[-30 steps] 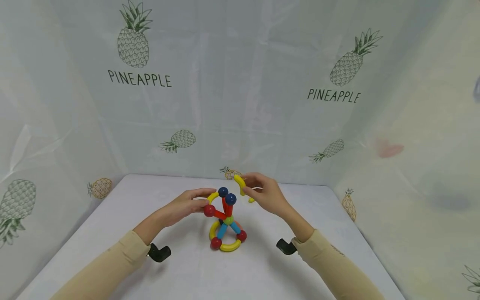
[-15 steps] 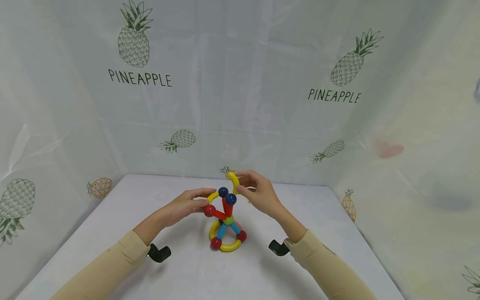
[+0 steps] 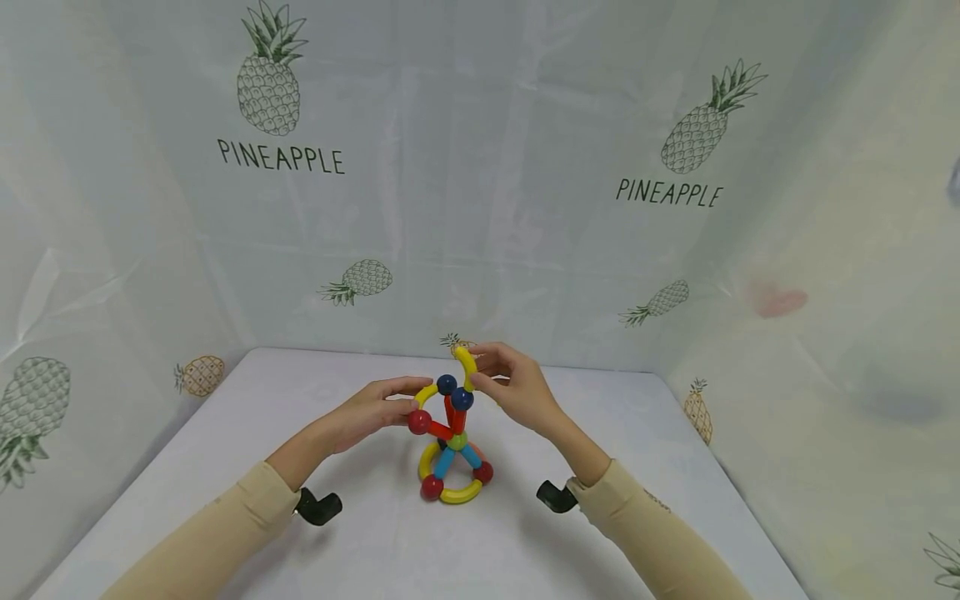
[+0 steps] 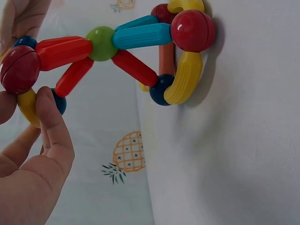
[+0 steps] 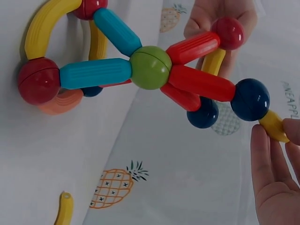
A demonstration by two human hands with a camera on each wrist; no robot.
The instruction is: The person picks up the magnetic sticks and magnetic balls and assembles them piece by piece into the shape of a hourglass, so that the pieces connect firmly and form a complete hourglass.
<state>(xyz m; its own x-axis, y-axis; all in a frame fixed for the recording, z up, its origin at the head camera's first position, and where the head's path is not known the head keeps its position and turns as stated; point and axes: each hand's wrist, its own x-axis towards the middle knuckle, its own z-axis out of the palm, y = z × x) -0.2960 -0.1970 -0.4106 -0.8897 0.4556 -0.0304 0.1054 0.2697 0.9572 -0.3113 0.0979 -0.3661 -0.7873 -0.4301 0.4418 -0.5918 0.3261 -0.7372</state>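
A magnetic ball-and-rod structure stands on the table, with a green ball (image 3: 457,441) at its centre. Blue and red rods run from that ball to red and dark blue balls. My left hand (image 3: 367,414) pinches a yellow curved rod (image 4: 29,107) at the upper left, between a red ball (image 4: 19,70) and a dark blue ball. Between thumb and fingers, my right hand (image 3: 517,387) holds another yellow curved rod (image 3: 467,364). In the right wrist view, that rod's end meets the near dark blue ball (image 5: 251,99) atop a red rod; its other end is hidden by the fingers.
One loose yellow curved rod (image 5: 64,210) lies on the white table (image 3: 360,542) behind the structure, to the right. A ring of yellow and orange curved rods forms the base. A pineapple-printed curtain (image 3: 480,208) hangs behind the table.
My right hand has moved left with its yellow curved rod, bringing the rod's lower end down onto the near dark blue ball. The left hand and structure have stayed in place.
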